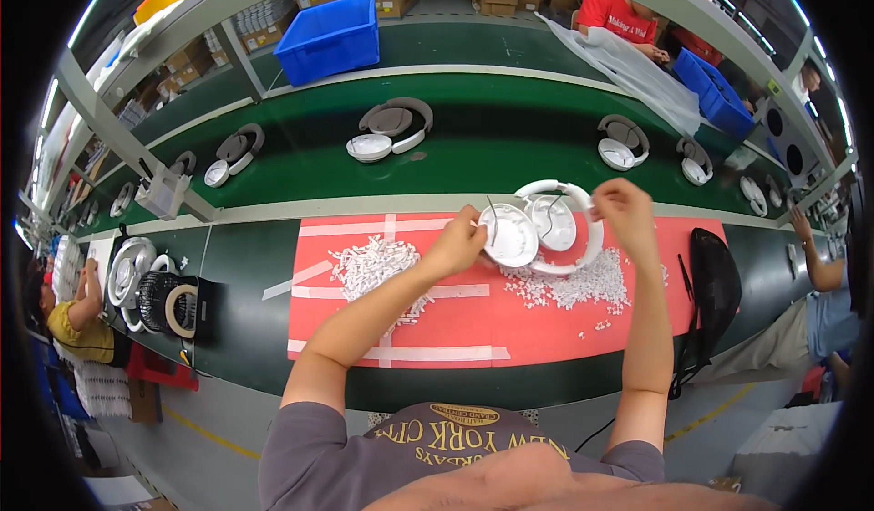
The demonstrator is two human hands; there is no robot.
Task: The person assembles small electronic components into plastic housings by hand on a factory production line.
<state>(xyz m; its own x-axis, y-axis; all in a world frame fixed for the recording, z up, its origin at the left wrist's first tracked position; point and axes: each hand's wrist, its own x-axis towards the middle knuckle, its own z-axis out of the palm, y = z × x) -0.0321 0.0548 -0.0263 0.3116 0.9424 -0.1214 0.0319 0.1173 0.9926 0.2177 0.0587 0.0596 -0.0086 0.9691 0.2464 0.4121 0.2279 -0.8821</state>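
Observation:
A pair of white headphones (510, 235) is held up above the red mat (446, 329), both ear cups showing their pale inner side with a short dark wire at each. My left hand (460, 243) pinches the rim of the left ear cup. My right hand (625, 212) is at the right side of the white headband (592, 238), fingers bent together and slightly blurred; whatever is between them is hidden. Below the headphones lies a pile of small white pieces (583, 288). Another white pile (373, 270) lies left, beyond my left forearm.
Several headphones (391, 128) lie along the green conveyor (510, 147) ahead. A black bag (715, 283) rests at the mat's right edge. A black fan (168, 301) and white rings stand left. A blue bin (330, 42) is behind the conveyor. Other people sit left, right and far right.

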